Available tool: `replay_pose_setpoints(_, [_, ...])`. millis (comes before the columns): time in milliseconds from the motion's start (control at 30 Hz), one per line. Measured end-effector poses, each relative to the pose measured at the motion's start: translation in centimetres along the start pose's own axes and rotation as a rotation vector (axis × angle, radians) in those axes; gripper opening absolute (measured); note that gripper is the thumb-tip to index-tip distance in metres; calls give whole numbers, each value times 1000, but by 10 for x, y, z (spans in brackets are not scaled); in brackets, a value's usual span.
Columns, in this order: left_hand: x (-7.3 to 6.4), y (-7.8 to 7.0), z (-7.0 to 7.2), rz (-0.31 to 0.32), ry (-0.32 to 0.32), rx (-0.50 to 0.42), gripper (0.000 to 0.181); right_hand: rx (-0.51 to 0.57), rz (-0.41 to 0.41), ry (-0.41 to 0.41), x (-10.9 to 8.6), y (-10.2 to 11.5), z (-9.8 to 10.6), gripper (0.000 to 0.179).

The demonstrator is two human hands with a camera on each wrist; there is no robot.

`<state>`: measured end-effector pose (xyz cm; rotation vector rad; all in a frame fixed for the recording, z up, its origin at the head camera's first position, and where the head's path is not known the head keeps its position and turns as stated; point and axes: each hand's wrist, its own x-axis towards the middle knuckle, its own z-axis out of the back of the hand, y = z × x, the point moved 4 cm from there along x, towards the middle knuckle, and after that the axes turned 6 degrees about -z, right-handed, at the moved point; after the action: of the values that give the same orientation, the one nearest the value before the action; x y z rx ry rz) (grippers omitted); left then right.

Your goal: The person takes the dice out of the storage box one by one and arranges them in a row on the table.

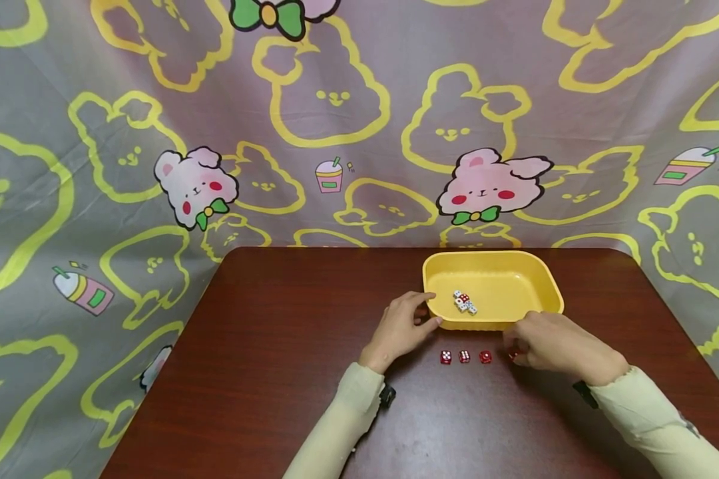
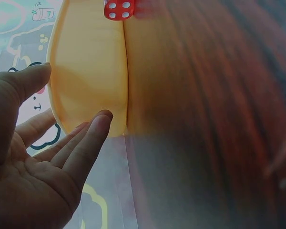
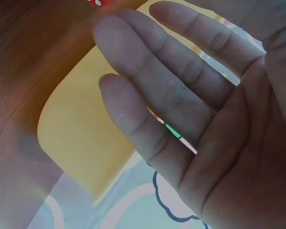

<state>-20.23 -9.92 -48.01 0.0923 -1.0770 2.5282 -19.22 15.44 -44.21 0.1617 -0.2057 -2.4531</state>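
My left hand [image 1: 398, 329] rests at the near left corner of a yellow plastic bin [image 1: 548, 283], with loosely spread fingers touching its rim and side. Three red dice with white pips, a left one [image 1: 446, 357], a middle one [image 1: 464, 356] and a right one [image 1: 485, 357], line up in front of the bin. At the right end of that row, my right hand [image 1: 551, 342] pinches another red die [image 1: 512, 356], mostly hidden by the fingers. The right wrist view shows my other right fingers [image 3: 157, 81] stretched out beside the bin wall.
Inside the bin lie several small dice [image 1: 461, 306], mostly white with a red one among them. Everything stands on a dark brown wooden table [image 1: 287, 346]. Behind its far edge hangs a grey curtain [image 1: 395, 219] printed with cartoon animals.
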Motion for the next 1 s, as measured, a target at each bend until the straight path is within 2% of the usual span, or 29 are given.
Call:
replay_pose_setpoints(333, [1, 1, 0, -6, -5, -5, 52, 3, 0, 27, 3, 7, 12, 31])
replay_pose_setpoints(567, [1, 1, -1, -9, -12, 0, 46, -30, 20, -20, 5, 12, 22, 27])
replay_pose_setpoints(800, [2, 1, -2, -15, -13, 1, 46, -69, 41, -49, 9, 14, 35, 38])
replay_pose_setpoints(1000, [2, 1, -1, -16, -13, 10, 46, -68, 33, -24, 19, 19, 45, 21])
